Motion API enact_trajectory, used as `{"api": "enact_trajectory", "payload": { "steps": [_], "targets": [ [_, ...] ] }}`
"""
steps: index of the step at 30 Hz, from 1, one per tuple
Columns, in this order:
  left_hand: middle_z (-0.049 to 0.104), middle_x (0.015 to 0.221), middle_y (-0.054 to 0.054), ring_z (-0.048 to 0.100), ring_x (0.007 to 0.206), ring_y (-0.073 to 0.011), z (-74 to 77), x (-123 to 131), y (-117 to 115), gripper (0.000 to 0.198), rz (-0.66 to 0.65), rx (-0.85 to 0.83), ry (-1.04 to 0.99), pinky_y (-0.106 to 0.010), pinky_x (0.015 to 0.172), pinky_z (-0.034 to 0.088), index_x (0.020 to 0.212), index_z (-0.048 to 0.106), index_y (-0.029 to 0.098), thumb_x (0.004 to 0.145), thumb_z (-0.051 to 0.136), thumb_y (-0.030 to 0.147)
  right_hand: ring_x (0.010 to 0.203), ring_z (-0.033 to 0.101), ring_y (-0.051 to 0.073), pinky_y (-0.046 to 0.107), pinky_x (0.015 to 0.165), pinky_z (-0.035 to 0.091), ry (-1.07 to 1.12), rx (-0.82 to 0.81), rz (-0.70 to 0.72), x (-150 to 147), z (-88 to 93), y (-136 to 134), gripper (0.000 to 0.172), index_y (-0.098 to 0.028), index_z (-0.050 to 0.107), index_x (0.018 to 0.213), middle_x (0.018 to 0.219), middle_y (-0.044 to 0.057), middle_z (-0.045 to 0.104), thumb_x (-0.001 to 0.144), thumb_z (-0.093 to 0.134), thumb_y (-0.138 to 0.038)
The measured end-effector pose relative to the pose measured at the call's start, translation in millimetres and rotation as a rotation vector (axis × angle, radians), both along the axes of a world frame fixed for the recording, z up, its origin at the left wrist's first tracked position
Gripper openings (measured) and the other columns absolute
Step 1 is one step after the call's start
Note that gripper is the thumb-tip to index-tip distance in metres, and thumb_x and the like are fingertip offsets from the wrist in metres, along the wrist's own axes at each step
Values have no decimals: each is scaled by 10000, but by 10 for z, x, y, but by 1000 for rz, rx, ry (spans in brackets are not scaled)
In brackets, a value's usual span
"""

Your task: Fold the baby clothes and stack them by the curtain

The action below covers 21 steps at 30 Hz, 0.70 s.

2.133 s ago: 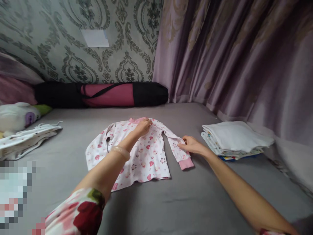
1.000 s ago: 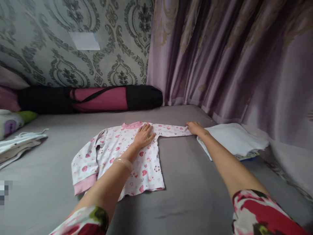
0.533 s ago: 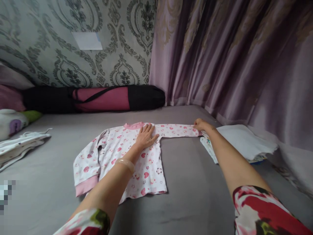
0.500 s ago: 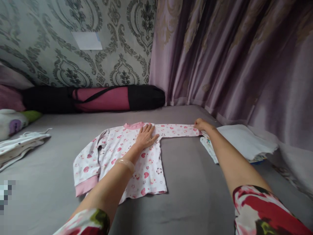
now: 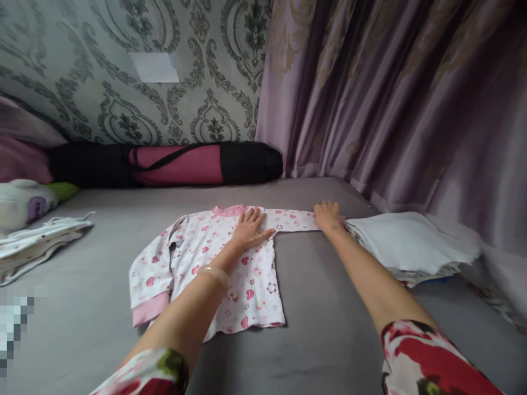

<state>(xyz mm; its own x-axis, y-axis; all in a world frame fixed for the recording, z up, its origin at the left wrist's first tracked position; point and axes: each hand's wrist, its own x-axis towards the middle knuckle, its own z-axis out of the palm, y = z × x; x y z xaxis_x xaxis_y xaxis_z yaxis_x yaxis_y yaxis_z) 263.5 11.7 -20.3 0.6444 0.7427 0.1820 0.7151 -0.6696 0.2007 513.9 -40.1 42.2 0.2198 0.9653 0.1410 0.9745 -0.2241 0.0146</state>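
Note:
A child's long-sleeved shirt (image 5: 255, 274), white with pink hearts and flowers and a pink collar, lies spread on the grey bed sheet (image 5: 313, 307). My left hand (image 5: 250, 226) rests flat on its upper right chest, fingers apart. The right sleeve stretches straight out sideways, and my right hand (image 5: 328, 215) lies over it close to the cuff, fingers extended and slightly blurred. Part of that pink cuff shows beyond my hand. The left sleeve bends downward, with its pink cuff (image 5: 150, 309) in sight. My left forearm covers part of the shirt's lower front.
A stack of folded clothes (image 5: 415, 241), white on top, sits to the right. Other folded white clothing (image 5: 45, 238) and a plush toy (image 5: 24, 203) are at the left. A black and pink long bag (image 5: 177, 164) lies along the wall; purple curtains (image 5: 370, 109) hang at right.
My right hand has let go of its pinch at the cuff and moved slightly left, now lying over the sleeve. My left hand stays on the chest. The view has shifted slightly.

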Motion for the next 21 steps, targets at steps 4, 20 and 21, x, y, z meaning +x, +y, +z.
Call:
{"api": "enact_trajectory", "payload": {
  "steps": [4,20,21],
  "targets": [
    [300,1540,-108,215,1431,-292,30,11,-19,712,17,-15,31,-482,1157,159,1439,364,208,888,333,656,1243,488,190,371,1072,349,91,-73,216,-648,-200,89,361,-185,544,1278,1340,97,548,1007,333,-299],
    [288,1544,-116,211,1430,-288,43,11,-23,630,19,-30,55,-481,1159,152,1440,351,175,953,235,556,1453,97,254,509,1156,70,201,-231,93,-335,-482,-29,642,-126,199,1516,1583,104,157,977,109,-464],
    [283,1547,-112,204,1432,-285,37,10,-22,646,19,-31,56,-479,1159,147,1442,346,183,945,234,579,1452,98,268,536,1146,74,197,-234,56,-249,-474,-47,627,-159,205,1517,1584,97,158,978,111,-464]
  ]
}}
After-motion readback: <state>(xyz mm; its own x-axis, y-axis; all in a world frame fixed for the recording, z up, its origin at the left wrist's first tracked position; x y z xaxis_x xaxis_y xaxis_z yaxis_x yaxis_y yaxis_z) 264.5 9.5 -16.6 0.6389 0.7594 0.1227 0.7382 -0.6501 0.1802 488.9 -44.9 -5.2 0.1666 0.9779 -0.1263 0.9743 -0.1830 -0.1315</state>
